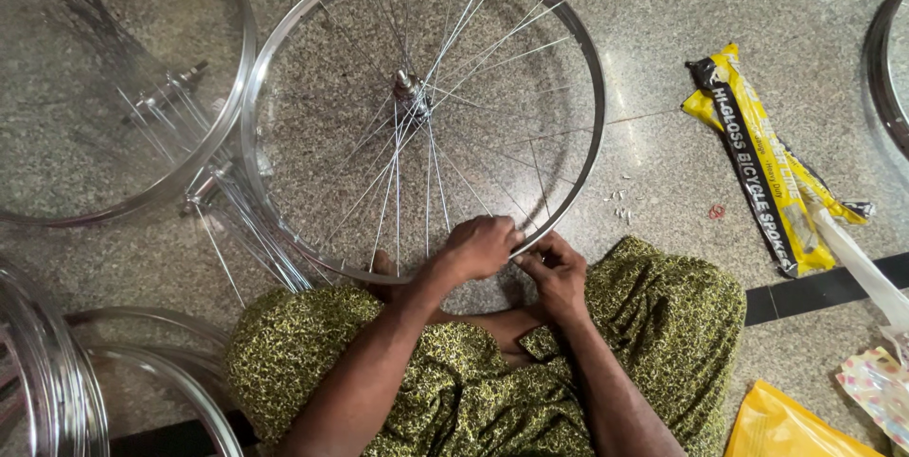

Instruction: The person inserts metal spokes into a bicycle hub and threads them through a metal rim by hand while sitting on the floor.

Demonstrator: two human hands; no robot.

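Observation:
A shiny metal bicycle wheel rim [587, 88] lies flat on the speckled stone floor in front of me, with a hub [409, 89] at its middle and thin spokes [445, 50] fanning out. My left hand [478, 247] is curled over the near edge of the rim, fingers closed around a spoke end there. My right hand [554, 272] sits just right of it, fingertips pinched at the same spot on the rim. My lap in green patterned cloth [653, 324] lies below both hands.
Another rim with hub [241, 88] lies at the upper left, more rims [57, 372] stack at the lower left, and one [876, 69] at the right edge. A yellow-and-black packet [757, 154] lies right. Small nipples [620, 203] scatter nearby. Yellow bag [786, 424] at bottom right.

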